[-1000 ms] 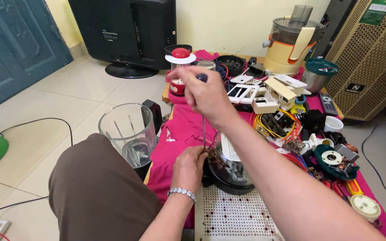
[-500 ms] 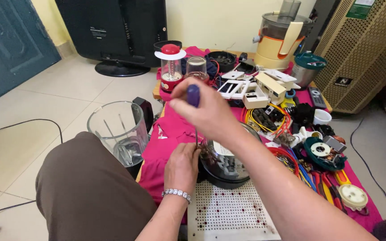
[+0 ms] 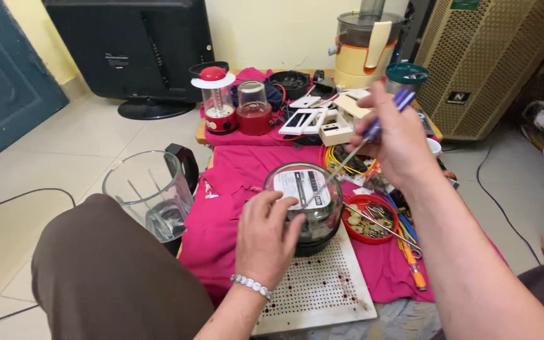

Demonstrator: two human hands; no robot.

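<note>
My left hand point(image 3: 264, 236) rests on the near side of a round glass-domed device point(image 3: 306, 195) with a black base, steadying it on a white perforated board point(image 3: 322, 289). My right hand point(image 3: 398, 135) is raised to the right of it and grips a screwdriver point(image 3: 373, 132) with a blue handle. Its thin shaft slants down to the left, and the tip reaches the top of the glass dome. A beaded bracelet point(image 3: 252, 286) is on my left wrist.
A clear blender jug point(image 3: 149, 195) stands at the left by my knee. A red bowl of small parts point(image 3: 371, 219) sits right of the dome. Behind are a red lantern point(image 3: 217, 101), a red jar point(image 3: 253, 110), white switch plates point(image 3: 313, 123), a juicer point(image 3: 366, 44), a television point(image 3: 136, 44) and a speaker cabinet point(image 3: 492, 63).
My right hand has swung from in front of the dome up and to the right, tilting the screwdriver so its tip points down at the dome. The view has shifted nearer.
</note>
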